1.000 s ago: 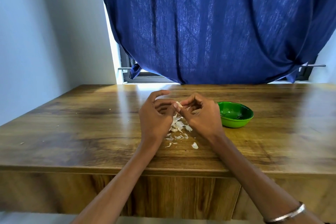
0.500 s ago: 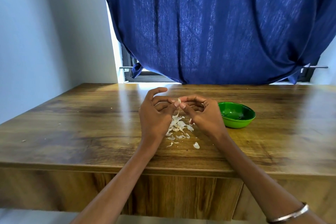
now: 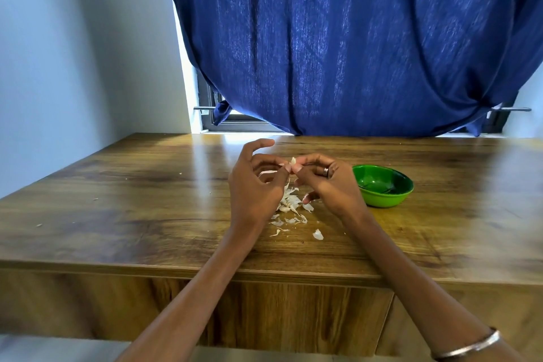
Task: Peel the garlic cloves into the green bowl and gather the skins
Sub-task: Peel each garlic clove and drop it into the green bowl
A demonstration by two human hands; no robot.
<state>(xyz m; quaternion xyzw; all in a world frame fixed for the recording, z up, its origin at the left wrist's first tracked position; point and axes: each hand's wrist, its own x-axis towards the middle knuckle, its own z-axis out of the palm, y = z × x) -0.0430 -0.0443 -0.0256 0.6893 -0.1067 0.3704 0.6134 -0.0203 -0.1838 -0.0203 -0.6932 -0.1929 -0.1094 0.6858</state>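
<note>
Both hands meet above the wooden table (image 3: 123, 214), pinching one small garlic clove (image 3: 292, 162) between their fingertips. My left hand (image 3: 255, 185) grips it from the left, index finger raised. My right hand (image 3: 326, 182), wearing a ring, pinches it from the right. A pile of white garlic skins (image 3: 289, 204) lies on the table right under the hands, with loose flakes trailing toward me. The green bowl (image 3: 385, 198) stands just right of my right hand; its inside looks dark and I cannot tell what it holds.
A blue curtain (image 3: 352, 38) hangs over the window behind the table's far edge. A pale wall runs along the left. Tiny skin crumbs (image 3: 95, 199) dot the left part of the table. The near table edge crosses under my forearms.
Both hands stay joined on the clove. My right hand's fingers have spread a little, showing the ring. The hands have risen slightly off the skin pile.
</note>
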